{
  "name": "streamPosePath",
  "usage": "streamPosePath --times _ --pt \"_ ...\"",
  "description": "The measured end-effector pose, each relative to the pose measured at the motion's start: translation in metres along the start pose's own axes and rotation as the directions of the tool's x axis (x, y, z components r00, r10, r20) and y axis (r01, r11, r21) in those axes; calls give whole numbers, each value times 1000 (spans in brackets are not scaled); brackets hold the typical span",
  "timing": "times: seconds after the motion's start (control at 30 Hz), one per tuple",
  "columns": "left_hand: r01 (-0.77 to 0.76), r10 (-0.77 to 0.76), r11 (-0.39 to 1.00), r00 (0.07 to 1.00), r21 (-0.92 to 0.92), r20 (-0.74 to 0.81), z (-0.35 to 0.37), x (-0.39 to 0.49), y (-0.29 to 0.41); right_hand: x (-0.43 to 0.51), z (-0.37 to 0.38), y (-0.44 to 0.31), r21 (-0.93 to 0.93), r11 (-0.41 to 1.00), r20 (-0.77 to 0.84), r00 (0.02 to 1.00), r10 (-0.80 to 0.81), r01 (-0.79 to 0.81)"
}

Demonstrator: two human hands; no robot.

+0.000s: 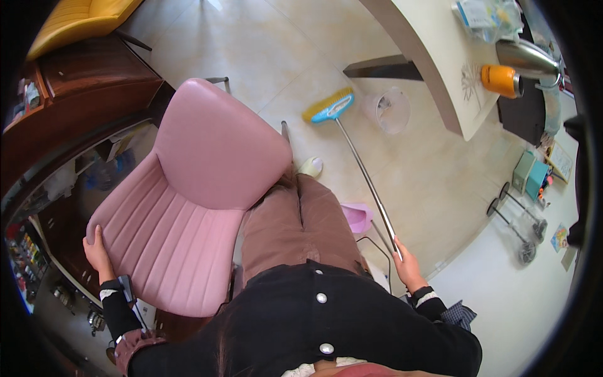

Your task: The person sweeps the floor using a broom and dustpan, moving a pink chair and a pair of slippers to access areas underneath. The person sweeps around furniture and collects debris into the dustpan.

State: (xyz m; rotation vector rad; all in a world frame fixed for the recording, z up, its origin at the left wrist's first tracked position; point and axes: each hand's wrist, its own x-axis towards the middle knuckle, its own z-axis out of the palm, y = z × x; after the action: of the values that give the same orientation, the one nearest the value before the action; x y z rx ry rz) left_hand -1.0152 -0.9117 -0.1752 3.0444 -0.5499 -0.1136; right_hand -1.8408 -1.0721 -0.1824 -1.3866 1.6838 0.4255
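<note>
My left hand (98,254) grips the outer edge of a pink upholstered chair (221,151), which stands close against my left leg. In my right hand (408,268) is the metal handle of a broom (332,107) with a blue head and yellow bristles. The broom head rests on the tiled floor ahead of me. A pink dustpan (356,217) lies beside my right leg, to the left of the broom handle.
A clear plastic bin (393,110) stands on the floor right of the broom head, near a dark table leg (384,69). The pale table (435,61) holds an orange flask (502,81). Dark wooden furniture (99,70) and a yellow chair (80,23) are at left.
</note>
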Motion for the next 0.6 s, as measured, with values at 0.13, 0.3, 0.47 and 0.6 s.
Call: streamPosePath --times 0.13,0.3,0.47,0.6 --pt "-37 37 999 999 -24 10 -1 -2 2 1 -2 -1 46 995 -14 996 -89 89" --pt "-85 84 996 996 -40 -16 1 2 -7 102 0 -23 35 905 -57 905 -423 425" --pt "-68 69 998 996 -9 61 6 20 -18 194 3 -62 -183 813 1 827 -562 553" --pt "-41 38 999 991 17 125 6 30 -22 198 5 -44 -270 824 14 858 -513 497"
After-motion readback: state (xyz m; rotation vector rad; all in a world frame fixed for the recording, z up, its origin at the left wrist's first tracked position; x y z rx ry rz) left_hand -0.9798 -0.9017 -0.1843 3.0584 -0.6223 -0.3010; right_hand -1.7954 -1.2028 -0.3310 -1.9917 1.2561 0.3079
